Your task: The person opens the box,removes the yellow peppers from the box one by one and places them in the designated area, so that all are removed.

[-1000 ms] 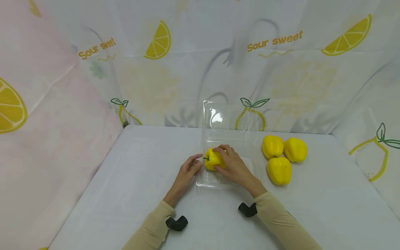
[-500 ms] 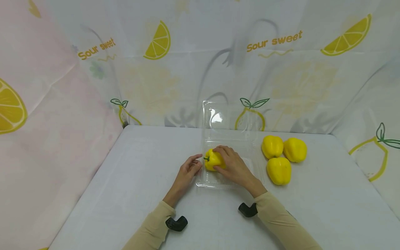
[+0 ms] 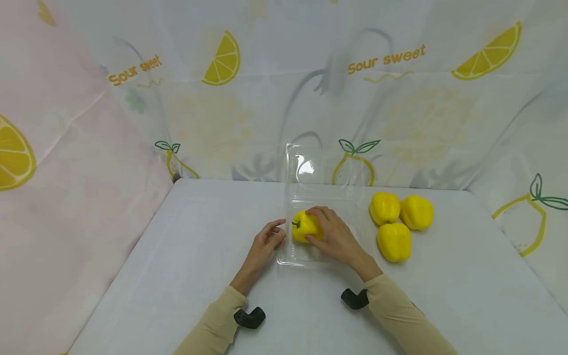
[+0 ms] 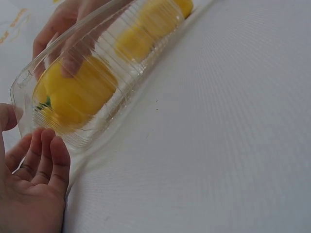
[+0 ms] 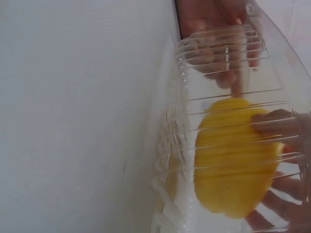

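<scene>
A yellow bell pepper with a green stem lies on its side at the left of a clear plastic clamshell box, its stem pointing left. My right hand grips it from above, thumb on the near side and fingers on the far side. Through the box wall, the right wrist view shows the pepper between those fingers. At the box's left side is my left hand, fingers loosely bent, tips right at the wall. The left wrist view has that hand palm up against the box end.
Three more yellow bell peppers stand in a cluster right of the box: one at the back left, one at the back right, one in front. The box's raised lid stands behind its base. White cloth covers the table.
My right hand and the pepper in it have shifted slightly to the right inside the box. The left hand stays at the box's left side. The head view has turned slightly.
</scene>
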A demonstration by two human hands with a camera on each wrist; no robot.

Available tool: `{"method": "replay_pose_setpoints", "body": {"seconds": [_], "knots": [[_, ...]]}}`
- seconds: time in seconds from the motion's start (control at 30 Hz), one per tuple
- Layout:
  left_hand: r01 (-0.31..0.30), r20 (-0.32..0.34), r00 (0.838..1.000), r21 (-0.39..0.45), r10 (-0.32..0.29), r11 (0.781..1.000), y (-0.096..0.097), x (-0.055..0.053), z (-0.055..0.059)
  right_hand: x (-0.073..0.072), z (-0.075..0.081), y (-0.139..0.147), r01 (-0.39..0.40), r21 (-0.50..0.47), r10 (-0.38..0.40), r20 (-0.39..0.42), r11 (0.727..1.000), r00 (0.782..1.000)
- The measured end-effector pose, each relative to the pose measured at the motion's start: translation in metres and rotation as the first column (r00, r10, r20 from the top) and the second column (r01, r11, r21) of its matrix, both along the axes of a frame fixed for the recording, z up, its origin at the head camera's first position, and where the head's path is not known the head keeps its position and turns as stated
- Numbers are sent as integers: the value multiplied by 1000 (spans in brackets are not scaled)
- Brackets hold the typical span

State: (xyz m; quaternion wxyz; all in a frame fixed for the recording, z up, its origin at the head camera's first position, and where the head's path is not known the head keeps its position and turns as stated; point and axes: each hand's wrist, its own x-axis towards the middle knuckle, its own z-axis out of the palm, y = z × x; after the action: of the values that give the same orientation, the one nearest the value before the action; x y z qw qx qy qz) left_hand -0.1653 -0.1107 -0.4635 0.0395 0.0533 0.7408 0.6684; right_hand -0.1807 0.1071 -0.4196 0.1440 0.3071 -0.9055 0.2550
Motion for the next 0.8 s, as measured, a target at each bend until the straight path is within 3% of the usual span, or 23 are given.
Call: {"method": "replay_pose_setpoints", "body": {"seconds": [0.67, 0.8], "knots": [[10, -16, 1000, -13, -10, 1000, -1, 0, -2, 10, 7, 17, 54, -73, -51, 42, 996, 998], [26, 2, 1000, -6, -26, 1000, -2, 2, 5, 11, 11, 19, 60, -94, -55, 53, 994, 997]]}}
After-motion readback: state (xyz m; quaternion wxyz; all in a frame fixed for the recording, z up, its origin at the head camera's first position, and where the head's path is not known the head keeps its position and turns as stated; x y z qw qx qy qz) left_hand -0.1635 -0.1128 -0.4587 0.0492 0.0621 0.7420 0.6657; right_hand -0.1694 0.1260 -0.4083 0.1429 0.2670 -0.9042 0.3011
